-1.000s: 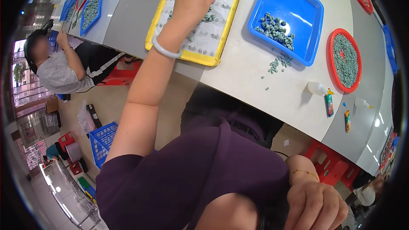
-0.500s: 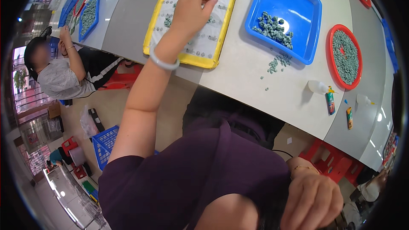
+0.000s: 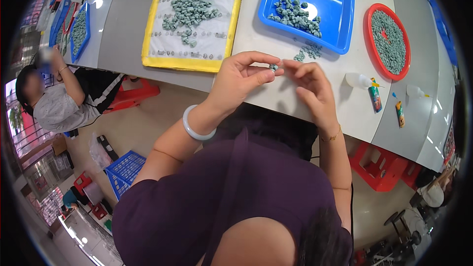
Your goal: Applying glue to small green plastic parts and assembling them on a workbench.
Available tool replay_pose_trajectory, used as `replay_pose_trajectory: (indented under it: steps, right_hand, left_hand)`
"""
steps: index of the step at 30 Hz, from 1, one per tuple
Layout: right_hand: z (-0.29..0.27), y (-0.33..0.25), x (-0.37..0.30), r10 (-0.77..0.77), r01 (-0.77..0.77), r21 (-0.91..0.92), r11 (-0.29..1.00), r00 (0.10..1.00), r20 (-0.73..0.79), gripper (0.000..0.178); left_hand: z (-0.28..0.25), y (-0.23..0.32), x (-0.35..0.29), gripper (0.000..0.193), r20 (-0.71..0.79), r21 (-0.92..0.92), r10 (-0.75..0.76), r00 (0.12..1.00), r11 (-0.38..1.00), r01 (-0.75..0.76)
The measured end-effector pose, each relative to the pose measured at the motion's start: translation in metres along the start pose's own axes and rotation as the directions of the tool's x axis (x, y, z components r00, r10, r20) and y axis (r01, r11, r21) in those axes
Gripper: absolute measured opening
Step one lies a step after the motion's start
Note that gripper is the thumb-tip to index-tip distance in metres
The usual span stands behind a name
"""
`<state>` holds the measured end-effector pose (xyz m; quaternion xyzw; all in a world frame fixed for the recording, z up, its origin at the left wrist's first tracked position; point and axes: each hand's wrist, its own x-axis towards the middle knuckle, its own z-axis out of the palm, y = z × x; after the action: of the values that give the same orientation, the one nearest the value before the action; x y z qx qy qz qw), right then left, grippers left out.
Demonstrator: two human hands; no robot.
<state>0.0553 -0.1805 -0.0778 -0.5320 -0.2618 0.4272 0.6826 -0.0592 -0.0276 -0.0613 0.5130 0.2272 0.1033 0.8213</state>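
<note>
Above the table's near edge, my left hand [image 3: 237, 80] pinches a small grey-green stone-like piece [image 3: 274, 67] between thumb and fingertips. My right hand [image 3: 314, 87] is close on the other side of it, its fingers bent and apart from the thumb. Its fingertips are at or very near the piece; whether they touch it I cannot tell. Beyond my left hand lies a yellow-edged tray [image 3: 146, 44] lined with printed white paper, bearing a heap of similar pieces [image 3: 189, 7]. A blue tray [image 3: 335, 15] past my right hand holds more pieces [image 3: 295, 16].
Loose small bits [image 3: 308, 51] lie before the blue tray. At the right are a round red tray [image 3: 405, 51] full of green bits, a white squeeze bottle [image 3: 355, 80] and a small colourful tube [image 3: 376, 99]. Another person [image 3: 64, 98] sits at the left, near a red stool [image 3: 135, 96].
My left hand has come back from over the yellow-edged tray to the near edge, uncovering the heap there. My right hand has risen from low at the right to meet it.
</note>
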Motion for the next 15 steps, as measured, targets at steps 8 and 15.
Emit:
replay_pose_trajectory:
  steps: [8, 15]
  right_hand:
    - [-0.042, 0.002, -0.038, -0.751, 0.06, -0.797, 0.601, 0.384, -0.537, 0.039]
    - [-0.05, -0.006, -0.035, -0.29, 0.065, -0.47, 0.88, 0.858, -0.425, 0.024]
  left_hand:
    - [0.013, -0.012, 0.005, 0.022, 0.055, 0.01, -0.017, 0.998, 1.0, 0.017]
    - [0.015, -0.028, 0.01, 0.019, 0.102, 0.271, 0.196, 0.975, 0.938, -0.217]
